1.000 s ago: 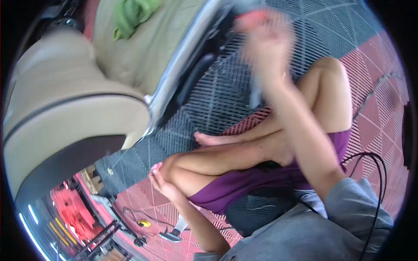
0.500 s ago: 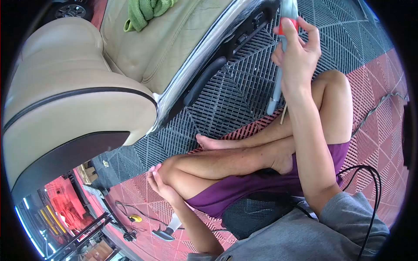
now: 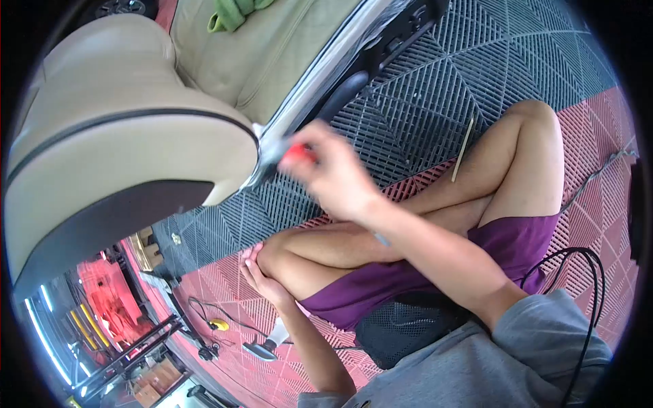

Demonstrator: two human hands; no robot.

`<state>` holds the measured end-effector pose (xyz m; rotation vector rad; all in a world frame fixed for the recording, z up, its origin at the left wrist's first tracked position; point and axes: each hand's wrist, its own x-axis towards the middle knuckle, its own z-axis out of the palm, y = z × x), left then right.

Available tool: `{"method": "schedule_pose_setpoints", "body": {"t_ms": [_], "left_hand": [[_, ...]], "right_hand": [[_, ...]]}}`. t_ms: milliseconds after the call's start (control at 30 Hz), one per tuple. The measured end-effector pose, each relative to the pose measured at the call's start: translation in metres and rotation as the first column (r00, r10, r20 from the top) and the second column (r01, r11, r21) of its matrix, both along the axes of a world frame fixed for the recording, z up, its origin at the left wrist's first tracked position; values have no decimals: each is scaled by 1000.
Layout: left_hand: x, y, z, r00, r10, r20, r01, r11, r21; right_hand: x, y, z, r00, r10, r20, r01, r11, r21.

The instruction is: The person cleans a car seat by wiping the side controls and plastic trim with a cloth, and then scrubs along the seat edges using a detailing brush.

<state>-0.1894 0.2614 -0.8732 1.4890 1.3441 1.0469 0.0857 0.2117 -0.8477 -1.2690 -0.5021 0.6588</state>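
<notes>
Now tool (image 3: 297,155) with red part, blurred, gripped in right hand (image 3: 333,175), held against chrome sill edge (image 3: 299,109) just beside beige seat (image 3: 115,163). Right hand closed around tool. Left hand (image 3: 262,275) cupped on bent knee (image 3: 275,251), holding nothing. Thin stick (image 3: 463,148) lying on gray floor grating (image 3: 408,102), apart from both hands. Green cloth (image 3: 235,12) on seat cushion near top edge.

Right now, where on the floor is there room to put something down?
The grey floor grating between the car sill and the raised knee is bare, apart from a thin stick. The red tiles by the cable are free too. It is crowded under the right hand by the seat.
</notes>
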Motion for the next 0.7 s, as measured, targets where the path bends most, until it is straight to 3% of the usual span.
{"method": "schedule_pose_setpoints", "body": {"t_ms": [67,167,233,300,333,367,400,467,500,533,600,667,700], "left_hand": [[6,1,-1,1000,17,10,-17,1000,-5],[12,1,-2,999,33,25,-32,999,-33],[24,7,2,1000,23,-8,-24,999,-35],[21,12,-1,1000,-14,-28,13,999,-36],[21,14,-2,999,-31,-34,30,999,-36],[21,12,-2,1000,-27,0,27,998,-52],[18,12,-2,999,-28,21,29,998,-55],[8,8,-6,998,-5,59,9,998,-66],[7,5,-4,998,24,60,-20,998,-64],[5,4,-5,999,20,48,-18,999,-49],[0,4,-6,1000,24,17,-23,1000,-20],[9,2,-4,999,35,10,-35,999,-11],[13,2,0,999,33,-10,-33,999,-16]], "right_hand": [[35,-23,3,965,-223,-139,224,975,-10],[52,-27,-1,869,-485,-101,493,865,88],[23,-9,-4,810,-541,227,526,841,129],[-25,2,-13,991,-104,78,101,994,49],[-38,5,-6,994,101,44,-101,995,11],[-40,-1,-6,926,377,22,-371,919,-135],[-41,0,-8,901,421,105,-403,902,-155],[-21,5,-16,963,270,14,-269,961,-59],[-1,3,-12,991,82,107,-81,997,-8],[24,-9,0,995,-33,93,30,999,34],[73,-35,-1,860,-351,371,358,932,51],[126,-66,23,920,-391,28,391,920,-6],[160,-78,7,888,-459,9,452,878,159]]}}
